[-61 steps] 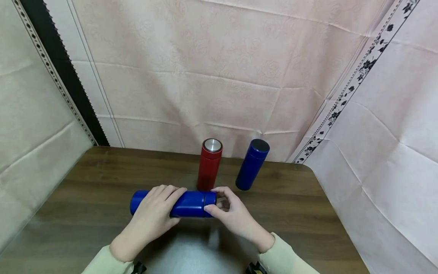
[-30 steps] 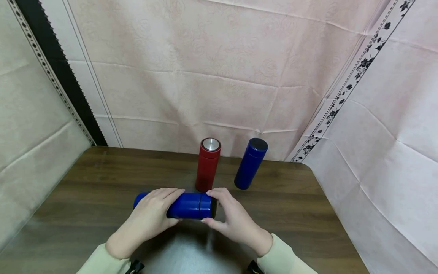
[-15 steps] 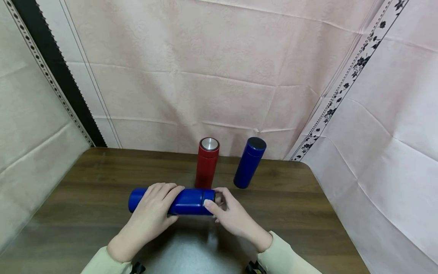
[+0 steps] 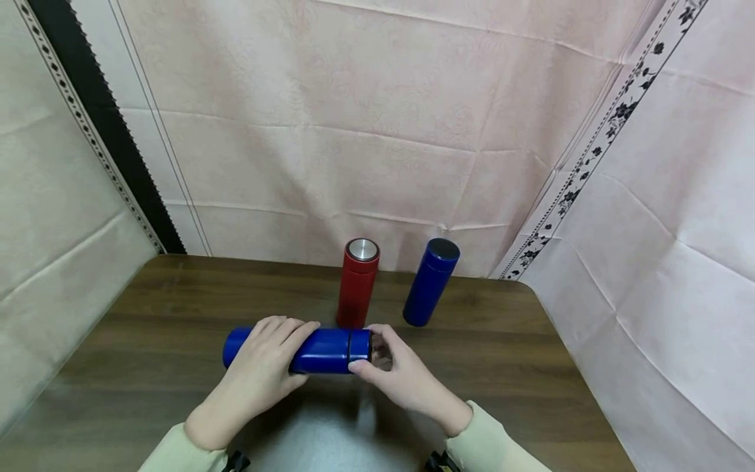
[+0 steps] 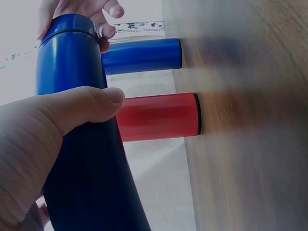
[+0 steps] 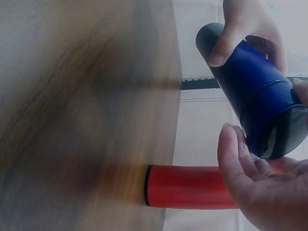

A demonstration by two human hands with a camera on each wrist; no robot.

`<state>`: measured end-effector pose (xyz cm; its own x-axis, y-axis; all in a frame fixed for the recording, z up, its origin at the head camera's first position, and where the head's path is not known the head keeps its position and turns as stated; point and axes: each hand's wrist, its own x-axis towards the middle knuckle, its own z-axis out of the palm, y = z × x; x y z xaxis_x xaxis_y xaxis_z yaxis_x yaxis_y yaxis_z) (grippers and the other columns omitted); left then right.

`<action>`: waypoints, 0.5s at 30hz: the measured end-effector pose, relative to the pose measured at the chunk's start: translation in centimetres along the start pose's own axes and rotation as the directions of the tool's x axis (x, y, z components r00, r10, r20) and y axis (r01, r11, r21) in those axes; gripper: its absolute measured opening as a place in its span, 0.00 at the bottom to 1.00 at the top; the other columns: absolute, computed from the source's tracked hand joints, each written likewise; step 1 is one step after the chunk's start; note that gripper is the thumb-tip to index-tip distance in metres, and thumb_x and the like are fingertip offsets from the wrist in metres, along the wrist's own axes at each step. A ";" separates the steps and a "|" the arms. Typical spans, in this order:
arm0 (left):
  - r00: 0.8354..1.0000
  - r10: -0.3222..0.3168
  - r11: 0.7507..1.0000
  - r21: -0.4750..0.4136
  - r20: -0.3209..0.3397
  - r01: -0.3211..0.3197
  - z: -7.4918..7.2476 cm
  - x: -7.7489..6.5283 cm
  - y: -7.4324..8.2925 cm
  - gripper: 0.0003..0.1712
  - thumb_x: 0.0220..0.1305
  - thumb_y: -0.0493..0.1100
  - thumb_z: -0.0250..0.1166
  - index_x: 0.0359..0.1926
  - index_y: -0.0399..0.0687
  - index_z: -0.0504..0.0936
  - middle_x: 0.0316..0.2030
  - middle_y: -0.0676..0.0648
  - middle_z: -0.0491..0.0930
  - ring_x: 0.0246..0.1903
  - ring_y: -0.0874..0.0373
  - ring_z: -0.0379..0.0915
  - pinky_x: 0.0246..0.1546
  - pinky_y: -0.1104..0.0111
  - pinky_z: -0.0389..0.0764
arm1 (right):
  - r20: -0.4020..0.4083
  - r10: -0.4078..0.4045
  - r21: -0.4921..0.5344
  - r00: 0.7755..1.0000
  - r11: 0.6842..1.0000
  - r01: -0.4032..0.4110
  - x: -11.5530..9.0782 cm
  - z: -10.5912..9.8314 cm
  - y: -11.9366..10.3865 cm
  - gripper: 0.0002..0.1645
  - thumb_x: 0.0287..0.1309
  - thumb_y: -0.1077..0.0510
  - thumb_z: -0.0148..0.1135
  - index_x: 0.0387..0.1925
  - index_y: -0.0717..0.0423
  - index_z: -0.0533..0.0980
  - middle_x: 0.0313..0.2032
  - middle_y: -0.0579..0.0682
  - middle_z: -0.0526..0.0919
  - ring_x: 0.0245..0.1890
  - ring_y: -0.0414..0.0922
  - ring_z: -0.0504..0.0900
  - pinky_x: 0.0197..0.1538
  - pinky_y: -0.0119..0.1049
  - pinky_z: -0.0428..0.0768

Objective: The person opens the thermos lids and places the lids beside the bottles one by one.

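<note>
In the head view, a blue thermos [image 4: 321, 351] lies level above the table, held crosswise. My left hand [image 4: 268, 357] grips its body from above, with the thumb along the near side. At the right end, my right hand [image 4: 407, 377] holds the lid [image 4: 360, 351] between thumb and fingers. The right wrist view gives the lid's dark glossy top [image 6: 286, 134], with several fingers loosely bent beside it. A seam between lid and body shows in the left wrist view, below the lid [image 5: 72, 24].
Behind the hands stand a red thermos [image 4: 356, 288] with a silver top and, to its right, another blue thermos [image 4: 430, 285] with a dark top. The wooden table [image 4: 501, 367] ends at a pale cloth backdrop [image 4: 330, 131], with cloth on both sides.
The right hand's thumb and fingers have shifted around the lid, opening wider a second ago and closing in again after. The held thermos dipped toward me slightly, then came back level.
</note>
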<state>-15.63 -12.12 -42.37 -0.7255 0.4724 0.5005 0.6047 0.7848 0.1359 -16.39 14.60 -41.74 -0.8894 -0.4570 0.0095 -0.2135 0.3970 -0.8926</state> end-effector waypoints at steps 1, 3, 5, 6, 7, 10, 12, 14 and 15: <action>1.000 -0.002 1.000 -0.004 0.001 0.002 0.0 0.0 0.0 0.47 0.37 0.53 0.82 0.61 0.50 0.73 0.49 0.49 0.78 0.50 0.47 0.72 0.60 0.49 0.64 | 0.003 -0.015 -0.003 1.000 1.000 0.015 0.0 0.0 0.0 0.32 0.59 0.41 0.64 0.62 0.36 0.63 0.50 0.46 0.75 0.45 0.46 0.77 0.45 0.38 0.80; 1.000 -0.008 1.000 -0.008 0.006 0.008 0.0 -0.1 -0.1 0.47 0.37 0.53 0.82 0.61 0.49 0.73 0.48 0.49 0.78 0.50 0.48 0.72 0.59 0.49 0.64 | 0.009 -0.051 -0.022 0.999 0.998 0.051 0.0 0.0 0.0 0.35 0.58 0.41 0.66 0.63 0.36 0.61 0.51 0.45 0.74 0.45 0.45 0.78 0.46 0.38 0.80; 1.000 -0.013 1.000 -0.011 0.013 0.013 0.1 -0.1 -0.1 0.47 0.37 0.53 0.82 0.61 0.49 0.74 0.48 0.49 0.78 0.50 0.47 0.72 0.59 0.49 0.65 | 0.017 -0.096 -0.061 0.995 0.993 0.097 0.0 0.1 0.0 0.38 0.57 0.42 0.67 0.65 0.35 0.59 0.53 0.44 0.73 0.46 0.44 0.77 0.48 0.39 0.80; 1.000 -0.016 1.000 -0.012 0.017 0.016 0.1 -0.2 -0.2 0.47 0.37 0.54 0.82 0.61 0.49 0.74 0.48 0.49 0.78 0.50 0.47 0.72 0.59 0.49 0.65 | 0.023 -0.120 -0.082 0.992 0.989 0.122 0.0 0.1 0.0 0.40 0.56 0.43 0.68 0.65 0.34 0.58 0.54 0.43 0.72 0.47 0.44 0.77 0.48 0.39 0.80; 1.000 -0.019 1.000 -0.013 0.021 0.019 0.1 -0.2 -0.2 0.47 0.37 0.54 0.81 0.61 0.49 0.74 0.48 0.49 0.78 0.50 0.48 0.72 0.59 0.49 0.65 | 0.026 -0.141 -0.110 0.990 0.984 0.143 0.0 0.1 0.0 0.41 0.56 0.44 0.68 0.66 0.33 0.57 0.55 0.42 0.70 0.49 0.43 0.75 0.49 0.40 0.80; 0.999 -0.026 1.000 -0.013 0.030 0.027 0.1 -0.2 -0.2 0.46 0.38 0.55 0.81 0.61 0.49 0.74 0.48 0.49 0.78 0.50 0.48 0.72 0.59 0.49 0.64 | 0.034 -0.192 -0.190 0.981 0.962 0.195 0.0 0.2 0.1 0.43 0.56 0.47 0.69 0.67 0.32 0.54 0.59 0.40 0.66 0.52 0.41 0.72 0.52 0.39 0.78; 0.999 -0.034 0.999 -0.017 0.033 0.034 0.1 -0.2 -0.2 0.46 0.38 0.55 0.81 0.61 0.50 0.74 0.48 0.49 0.77 0.49 0.48 0.72 0.59 0.50 0.64 | 0.023 -0.201 -0.206 0.979 0.958 0.202 0.0 0.3 0.1 0.45 0.56 0.47 0.69 0.68 0.33 0.53 0.60 0.40 0.65 0.54 0.41 0.71 0.53 0.39 0.78; 0.999 -0.040 0.999 -0.022 0.035 0.041 0.2 -0.2 -0.1 0.46 0.39 0.54 0.81 0.61 0.50 0.74 0.48 0.50 0.77 0.49 0.49 0.72 0.60 0.50 0.64 | 0.000 -0.173 -0.181 0.985 0.969 0.170 0.1 0.4 0.1 0.47 0.55 0.45 0.70 0.69 0.35 0.52 0.60 0.41 0.65 0.55 0.41 0.71 0.53 0.39 0.77; 0.999 -0.042 0.999 -0.026 0.035 0.043 0.2 -0.2 0.0 0.46 0.39 0.54 0.81 0.61 0.50 0.74 0.47 0.50 0.77 0.49 0.49 0.72 0.60 0.50 0.64 | -0.014 -0.144 -0.150 0.989 0.979 0.141 0.1 0.4 0.1 0.47 0.55 0.43 0.69 0.69 0.35 0.52 0.60 0.42 0.66 0.55 0.42 0.71 0.53 0.39 0.77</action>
<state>-15.57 -12.17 -42.61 -0.7614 0.4523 0.4644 0.5811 0.7938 0.1795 -16.32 14.23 -41.98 -0.8547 -0.4986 0.1445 -0.3949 0.4439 -0.8044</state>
